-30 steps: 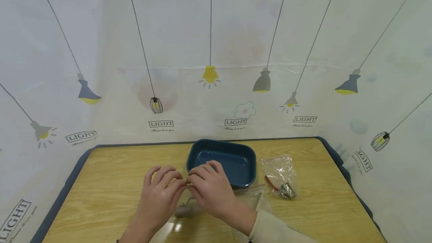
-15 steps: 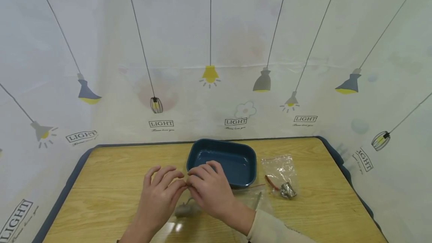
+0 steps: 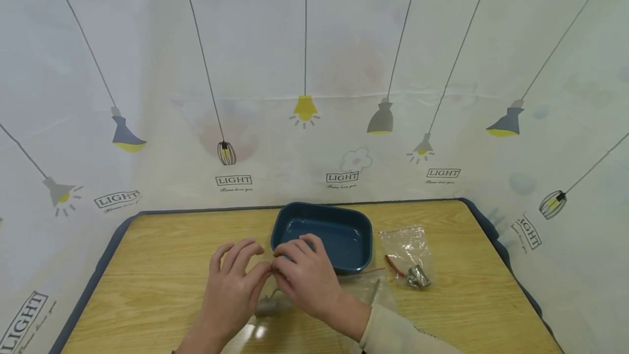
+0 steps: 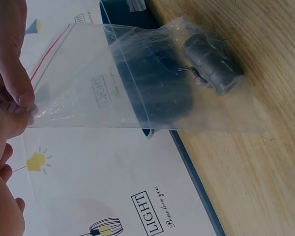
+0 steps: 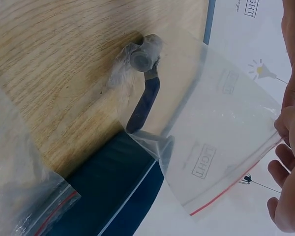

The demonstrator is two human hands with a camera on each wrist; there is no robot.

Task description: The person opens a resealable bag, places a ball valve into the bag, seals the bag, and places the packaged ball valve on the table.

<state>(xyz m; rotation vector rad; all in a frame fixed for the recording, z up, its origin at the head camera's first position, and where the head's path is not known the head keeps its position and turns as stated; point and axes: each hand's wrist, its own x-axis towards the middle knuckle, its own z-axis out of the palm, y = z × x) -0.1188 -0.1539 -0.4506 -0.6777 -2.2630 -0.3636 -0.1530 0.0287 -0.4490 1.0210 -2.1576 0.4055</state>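
Note:
Both hands meet in front of the blue tray at the mouth of a clear zip-lock bag with a red seal line. My left hand pinches the bag's edge between thumb and finger, its other fingers raised and curved. My right hand pinches the edge right beside it, fingertips touching or almost touching the left's. Low in the bag lies a grey metal valve, which looks like a ball valve. Its dark blue lever shows in the right wrist view. The exact finger contact is partly hidden.
A blue tray stands behind the hands. A second zip-lock bag lies partly under the right forearm. To the tray's right, another clear bag holds a metal part with a red handle. The wooden table ends at a printed curtain.
The raised fingers of my left hand have lifted and spread slightly. Both hands otherwise stay at the bag's edge, and the bag and tray keep their places.

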